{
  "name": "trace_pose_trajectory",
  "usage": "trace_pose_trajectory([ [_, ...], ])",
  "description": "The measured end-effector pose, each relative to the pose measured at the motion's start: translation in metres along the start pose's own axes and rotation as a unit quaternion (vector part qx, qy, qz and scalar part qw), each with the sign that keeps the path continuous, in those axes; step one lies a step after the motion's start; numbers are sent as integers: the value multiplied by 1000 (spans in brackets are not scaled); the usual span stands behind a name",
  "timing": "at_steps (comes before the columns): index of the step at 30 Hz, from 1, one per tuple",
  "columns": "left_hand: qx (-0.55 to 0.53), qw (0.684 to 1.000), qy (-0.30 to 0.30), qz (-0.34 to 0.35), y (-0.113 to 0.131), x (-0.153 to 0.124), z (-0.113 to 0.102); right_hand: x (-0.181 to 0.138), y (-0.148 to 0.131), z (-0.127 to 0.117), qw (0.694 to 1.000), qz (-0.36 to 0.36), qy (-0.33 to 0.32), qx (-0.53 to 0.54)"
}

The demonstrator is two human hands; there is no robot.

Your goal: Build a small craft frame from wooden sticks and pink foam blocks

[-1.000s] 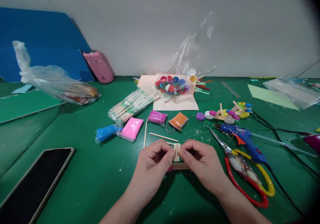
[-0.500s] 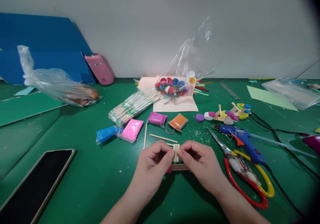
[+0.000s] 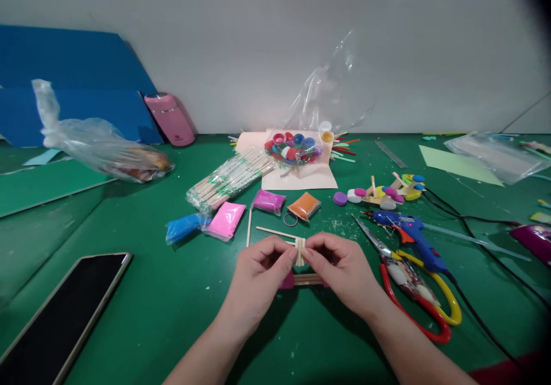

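Note:
Between my two hands is a small bundle of short wooden sticks (image 3: 300,251), held upright side by side. The thumb and fingers of my left hand (image 3: 264,270) pinch it from the left. My right hand (image 3: 338,267) pinches it from the right. Below the bundle, partly hidden by my hands, lies a brown stick piece (image 3: 307,279) with magenta ends. Just beyond my fingers a loose wooden stick (image 3: 275,232) rests on the table, and another stick (image 3: 249,227) lies to its left.
Scissors (image 3: 415,293) and a blue glue gun (image 3: 408,233) with its cord lie at right. Clay packets (image 3: 226,220), bagged sticks (image 3: 230,181) and bottle caps (image 3: 293,147) are farther back. A phone (image 3: 64,316) lies at left. A pink bottle (image 3: 170,118) leans behind.
The bundle and both hands have shifted slightly up in the picture. More of the brown piece with magenta ends shows beneath. The view has turned a little to the right.

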State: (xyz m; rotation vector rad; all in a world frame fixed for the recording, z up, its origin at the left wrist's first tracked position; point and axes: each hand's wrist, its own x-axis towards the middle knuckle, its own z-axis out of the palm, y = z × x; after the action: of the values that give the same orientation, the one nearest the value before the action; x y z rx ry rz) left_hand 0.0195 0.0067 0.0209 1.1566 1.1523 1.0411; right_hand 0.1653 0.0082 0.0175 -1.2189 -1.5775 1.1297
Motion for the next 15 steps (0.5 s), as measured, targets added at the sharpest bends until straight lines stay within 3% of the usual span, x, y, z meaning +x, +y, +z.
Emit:
trace_pose_trajectory([
  [15,31,999,-5,25,-1,1,-1,0,-1,1,1000,0,-3,9],
])
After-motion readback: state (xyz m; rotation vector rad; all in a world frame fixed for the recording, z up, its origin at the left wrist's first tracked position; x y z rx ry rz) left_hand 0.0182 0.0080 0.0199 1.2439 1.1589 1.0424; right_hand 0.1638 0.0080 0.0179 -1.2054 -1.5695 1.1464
